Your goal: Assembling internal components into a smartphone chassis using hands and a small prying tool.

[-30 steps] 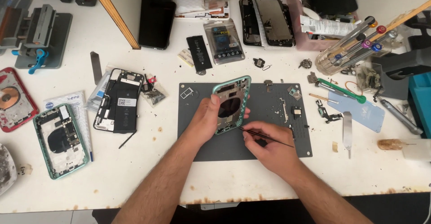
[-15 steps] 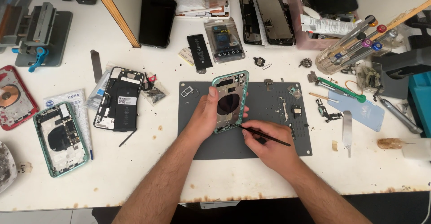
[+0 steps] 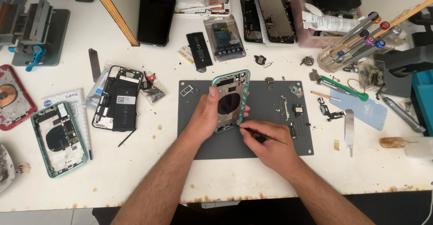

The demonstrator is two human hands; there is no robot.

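Two bare hands worked over a green phone housing (image 3: 231, 101) that lay on a dark grey mat (image 3: 270, 148) near the middle of the white table (image 3: 135, 171). The left hand (image 3: 208, 112) had its fingers closed around the housing's left edge and lower corner, thumb lying over the rim. The right hand (image 3: 270, 146) pinched a thin black tool (image 3: 264, 136) between thumb and forefinger, its tip touching the housing's bottom edge.

Judging by its look, the housing was a light, stiff shell, an emptied frame whose thin side rails might flex or scratch if squeezed hard. The long side rails seemed the soundest place to hold it, well clear of the camera cut-out and the exposed inner face, where small parts could be fragile. Its smooth painted rim might also be slippery.

It stood out by its mint-green rim, rounded corners, a dark round patch in the centre of a greyish inner face, and a camera opening at the upper right. Small loose parts lay scattered on the mat just to its right, and another green opened phone (image 3: 58, 137) lay well apart at the left of the table.
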